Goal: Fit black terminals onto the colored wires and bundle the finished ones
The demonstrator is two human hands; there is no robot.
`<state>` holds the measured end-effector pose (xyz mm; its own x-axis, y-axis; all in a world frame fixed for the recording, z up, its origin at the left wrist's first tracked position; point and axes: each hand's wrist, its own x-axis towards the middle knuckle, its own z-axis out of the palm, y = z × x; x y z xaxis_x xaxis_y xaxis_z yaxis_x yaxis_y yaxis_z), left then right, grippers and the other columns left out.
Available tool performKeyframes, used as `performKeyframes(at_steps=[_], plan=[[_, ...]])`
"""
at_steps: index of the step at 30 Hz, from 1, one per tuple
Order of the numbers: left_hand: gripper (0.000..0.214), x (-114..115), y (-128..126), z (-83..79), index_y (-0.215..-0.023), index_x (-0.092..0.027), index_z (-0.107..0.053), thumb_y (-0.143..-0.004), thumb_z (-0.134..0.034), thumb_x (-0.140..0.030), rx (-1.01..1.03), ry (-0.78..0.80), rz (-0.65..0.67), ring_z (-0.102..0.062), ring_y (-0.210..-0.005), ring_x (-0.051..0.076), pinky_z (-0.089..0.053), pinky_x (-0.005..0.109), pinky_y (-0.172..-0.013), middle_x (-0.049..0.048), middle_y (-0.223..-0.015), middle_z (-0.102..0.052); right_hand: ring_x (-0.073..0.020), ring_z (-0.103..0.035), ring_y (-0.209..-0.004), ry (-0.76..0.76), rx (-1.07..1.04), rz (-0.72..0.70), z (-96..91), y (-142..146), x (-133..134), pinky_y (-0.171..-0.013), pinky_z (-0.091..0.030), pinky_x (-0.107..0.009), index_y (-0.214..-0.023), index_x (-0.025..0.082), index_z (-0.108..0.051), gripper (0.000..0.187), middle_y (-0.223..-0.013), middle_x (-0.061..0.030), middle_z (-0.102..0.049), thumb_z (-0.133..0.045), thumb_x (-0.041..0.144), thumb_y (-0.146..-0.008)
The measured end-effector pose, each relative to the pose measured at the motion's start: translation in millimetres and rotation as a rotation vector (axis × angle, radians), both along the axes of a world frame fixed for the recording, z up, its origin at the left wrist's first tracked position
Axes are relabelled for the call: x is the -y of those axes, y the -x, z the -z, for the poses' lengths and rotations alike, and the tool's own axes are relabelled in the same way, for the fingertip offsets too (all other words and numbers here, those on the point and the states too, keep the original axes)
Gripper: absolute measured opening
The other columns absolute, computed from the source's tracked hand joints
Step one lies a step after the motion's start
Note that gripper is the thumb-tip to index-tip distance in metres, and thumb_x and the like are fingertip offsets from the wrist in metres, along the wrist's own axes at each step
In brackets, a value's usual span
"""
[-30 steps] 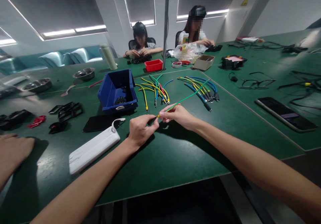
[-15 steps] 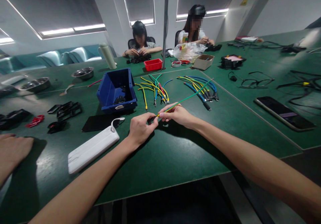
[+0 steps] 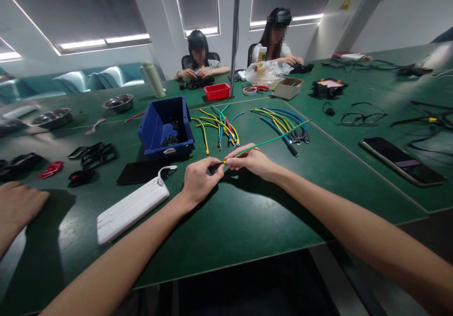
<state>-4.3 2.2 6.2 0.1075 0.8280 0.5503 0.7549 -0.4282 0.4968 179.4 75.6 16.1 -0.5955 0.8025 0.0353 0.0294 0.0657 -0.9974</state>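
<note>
My left hand (image 3: 198,180) is closed, pinching a small black sleeve-like piece (image 3: 213,167) between thumb and fingers. Close beside it, my right hand (image 3: 255,162) grips a green-and-yellow wire (image 3: 278,138) near its end, and the wire's free length runs up to the right. The wire's end meets the black piece between the two hands; how deep it sits is hidden by my fingers. Beyond my hands lie loose yellow, green and blue wires (image 3: 206,139) with metal ends. To their right is a bunch of wires with black-covered ends (image 3: 294,150).
A blue bin (image 3: 144,134) holding black pieces stands left of the wires. Nearer are a white power bank (image 3: 132,211) and a dark flat phone-like object (image 3: 136,173). A phone (image 3: 401,160) lies right. Another person's hand (image 3: 21,207) rests far left; two people sit opposite.
The free end of the green-and-yellow wire has swung lower and slightly right. Both my hands stay nearly in place, still gripping. The other person's hand at left has shifted slightly.
</note>
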Motion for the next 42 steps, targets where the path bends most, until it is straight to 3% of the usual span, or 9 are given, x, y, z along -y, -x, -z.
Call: performKeyframes(at_steps=[15,42], plan=[[0.010,0.5,-0.6,-0.1,-0.086,-0.018,-0.069,-0.080,-0.064,-0.025,0.056,-0.013,-0.009,-0.066,-0.066,0.013,-0.049,0.022,-0.057,0.0018,-0.079,-0.073,-0.0130,-0.061,-0.059,-0.005,0.011,0.000,-3.7,-0.2,1.6,-0.057,-0.049,-0.026,-0.083,0.014,-0.074,0.031,-0.066,-0.0042,-0.068,-0.078,0.039,-0.066],[0.011,0.1,0.9,3.6,-0.092,-0.017,-0.069,-0.083,-0.064,-0.023,-0.033,-0.147,0.027,-0.066,-0.065,0.012,-0.051,0.023,-0.064,0.0019,-0.082,-0.074,-0.0111,-0.059,-0.058,0.066,-0.017,0.027,-3.0,0.0,0.7,-0.055,-0.048,-0.023,-0.081,0.013,-0.073,0.027,-0.065,-0.0032,-0.067,-0.078,0.036,-0.067]])
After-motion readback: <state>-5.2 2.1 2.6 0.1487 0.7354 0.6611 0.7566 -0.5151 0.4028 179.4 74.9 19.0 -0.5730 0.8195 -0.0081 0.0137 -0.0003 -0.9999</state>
